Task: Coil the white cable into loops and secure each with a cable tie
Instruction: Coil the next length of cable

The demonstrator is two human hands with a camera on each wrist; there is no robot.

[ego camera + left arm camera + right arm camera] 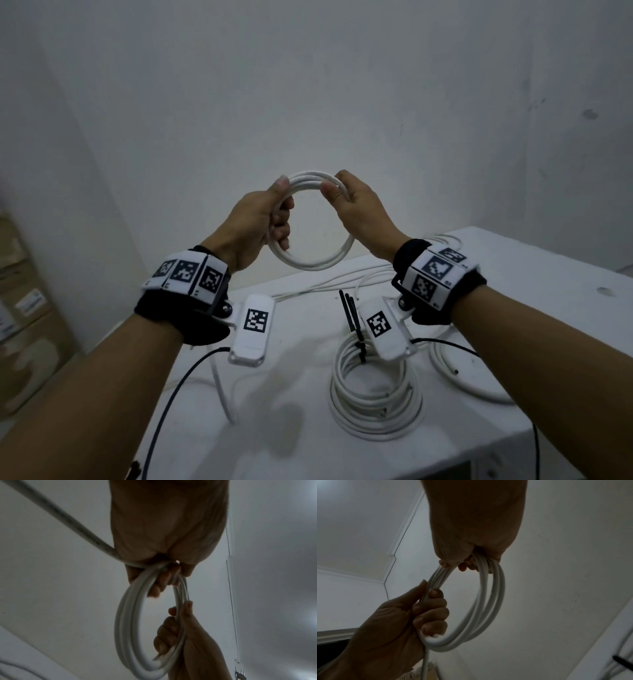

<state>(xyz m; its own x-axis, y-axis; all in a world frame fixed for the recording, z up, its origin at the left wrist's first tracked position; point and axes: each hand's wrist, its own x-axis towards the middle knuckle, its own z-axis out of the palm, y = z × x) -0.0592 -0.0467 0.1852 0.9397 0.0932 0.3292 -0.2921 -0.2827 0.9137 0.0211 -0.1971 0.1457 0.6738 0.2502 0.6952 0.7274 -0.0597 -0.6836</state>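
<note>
I hold a small coil of white cable [318, 264] of about three loops upright above the table. My left hand [279, 205] grips its left side, thumb on top and fingers curled through the ring. My right hand [337, 186] pinches its upper right side. In the left wrist view the coil [123, 628] hangs from my left hand [164, 577], and the right hand [178, 635] grips its far side. A loose tail [51, 508] leads away from the left hand. The right wrist view shows the coil [494, 595] between the right hand [471, 563] and the left hand [423, 612].
On the white table [274, 445] lies a bigger white coil [375, 401] with black cable ties [351, 311] standing up from it. Another coil [466, 380] lies to its right, and loose white cable [325, 284] runs along the back. Cardboard boxes [27, 308] stand at the left.
</note>
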